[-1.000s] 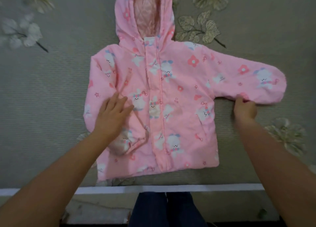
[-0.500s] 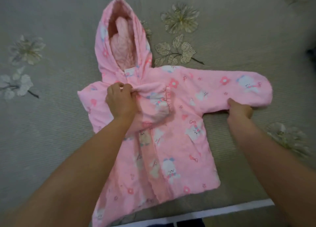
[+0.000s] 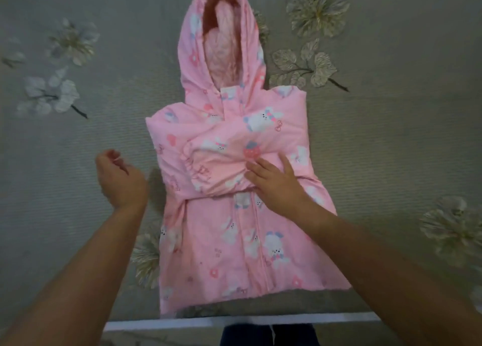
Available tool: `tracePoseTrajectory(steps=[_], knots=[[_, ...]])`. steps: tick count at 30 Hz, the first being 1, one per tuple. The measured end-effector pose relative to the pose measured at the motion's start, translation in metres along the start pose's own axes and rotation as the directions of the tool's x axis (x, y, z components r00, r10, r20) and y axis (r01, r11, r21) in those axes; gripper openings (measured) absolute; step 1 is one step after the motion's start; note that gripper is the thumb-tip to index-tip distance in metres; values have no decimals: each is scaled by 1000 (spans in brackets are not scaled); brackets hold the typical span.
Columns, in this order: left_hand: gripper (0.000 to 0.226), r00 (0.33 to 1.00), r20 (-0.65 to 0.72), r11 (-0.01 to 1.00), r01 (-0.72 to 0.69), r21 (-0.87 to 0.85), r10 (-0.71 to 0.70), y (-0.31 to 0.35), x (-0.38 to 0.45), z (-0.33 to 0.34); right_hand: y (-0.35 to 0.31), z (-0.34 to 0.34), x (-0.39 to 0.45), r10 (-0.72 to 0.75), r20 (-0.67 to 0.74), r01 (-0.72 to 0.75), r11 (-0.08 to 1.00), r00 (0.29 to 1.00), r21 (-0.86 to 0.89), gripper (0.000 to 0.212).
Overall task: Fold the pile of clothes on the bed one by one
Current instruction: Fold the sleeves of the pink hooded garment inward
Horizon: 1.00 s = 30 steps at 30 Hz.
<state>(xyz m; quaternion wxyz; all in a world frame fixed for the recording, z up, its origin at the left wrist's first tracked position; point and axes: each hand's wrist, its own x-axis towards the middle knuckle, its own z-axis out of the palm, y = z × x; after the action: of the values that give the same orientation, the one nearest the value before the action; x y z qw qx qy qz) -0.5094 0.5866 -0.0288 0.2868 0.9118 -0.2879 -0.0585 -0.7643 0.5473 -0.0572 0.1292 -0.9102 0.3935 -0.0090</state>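
A small pink hooded jacket point(image 3: 234, 241) printed with white bunnies and flowers lies face up on the bed, hood pointing away from me. Both sleeves are folded across its chest, the right sleeve point(image 3: 224, 160) lying on top. My right hand point(image 3: 273, 178) rests flat on that folded sleeve with straight fingers. My left hand point(image 3: 120, 178) hovers just left of the jacket, fingers loosely curled, holding nothing.
The bed is covered by a grey-green ribbed spread point(image 3: 391, 142) with embroidered flowers and leaves. Its white front edge point(image 3: 234, 321) runs along the bottom, with my dark trousers point(image 3: 268, 335) just below it.
The left sleeve was folded over the chest, then the right sleeve was brought across on top. My left hand let go and drew off to the left; my right hand now presses the sleeve.
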Motion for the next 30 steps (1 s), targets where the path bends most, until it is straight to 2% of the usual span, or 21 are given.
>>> tracePoseTrajectory(steps=[1, 3, 4, 6, 8, 9, 11, 12, 15, 18, 21, 23, 24, 26, 28, 30], knots=[[31, 1000, 24, 1000, -3, 13, 3, -8, 4, -8, 1, 4, 0, -5, 132, 4, 1000, 991, 10, 42], [39, 979, 161, 990, -132, 37, 125, -11, 6, -11, 8, 10, 0, -2, 299, -6, 1000, 954, 27, 47], [48, 945, 254, 974, -223, 43, 205, -6, 4, -7, 12, 10, 1, -9, 338, 0, 1000, 941, 26, 49], [73, 827, 446, 911, -409, 58, 342, 9, -5, 12, 18, 0, 5, -68, 407, 52, 997, 911, 51, 50], [86, 724, 578, 850, -518, 96, 377, 23, -19, 38, 25, -20, 16, -112, 432, 26, 980, 895, 200, 43], [84, 707, 597, 825, -551, 129, 378, 25, -25, 50, 28, -30, 23, -79, 395, -47, 953, 915, 300, 36], [73, 712, 596, 800, -571, 184, 371, 21, -26, 65, 41, -51, 40, 89, 271, -199, 888, 959, 414, 24], [68, 719, 573, 790, -584, 189, 394, 17, -23, 68, 48, -60, 52, 184, 219, -265, 858, 958, 440, 21], [65, 738, 505, 767, -607, 206, 449, 5, -11, 78, 72, -74, 97, 424, 172, -447, 720, 889, 531, 22], [81, 786, 534, 857, -475, 200, 312, -1, -5, 89, 96, -71, 149, 584, 173, -565, 598, 793, 569, 25], [87, 761, 564, 864, -478, 155, 320, -6, -1, 95, 108, -54, 196, 674, 196, -618, 470, 713, 630, 37], [81, 768, 552, 856, -487, 173, 326, -7, 2, 96, 114, -40, 225, 722, 242, -672, 394, 649, 627, 45], [76, 775, 539, 853, -489, 180, 331, -7, 3, 97, 116, -34, 238, 736, 273, -694, 349, 619, 630, 42], [71, 772, 538, 844, -501, 189, 338, -8, 6, 99, 117, -25, 259, 754, 343, -713, 229, 561, 663, 23], [74, 760, 562, 844, -502, 187, 328, -10, 7, 101, 113, -23, 267, 770, 371, -715, 152, 519, 682, 26], [68, 757, 562, 837, -512, 193, 334, -10, 9, 103, 110, -24, 267, 755, 373, -673, 119, 539, 730, 24]])
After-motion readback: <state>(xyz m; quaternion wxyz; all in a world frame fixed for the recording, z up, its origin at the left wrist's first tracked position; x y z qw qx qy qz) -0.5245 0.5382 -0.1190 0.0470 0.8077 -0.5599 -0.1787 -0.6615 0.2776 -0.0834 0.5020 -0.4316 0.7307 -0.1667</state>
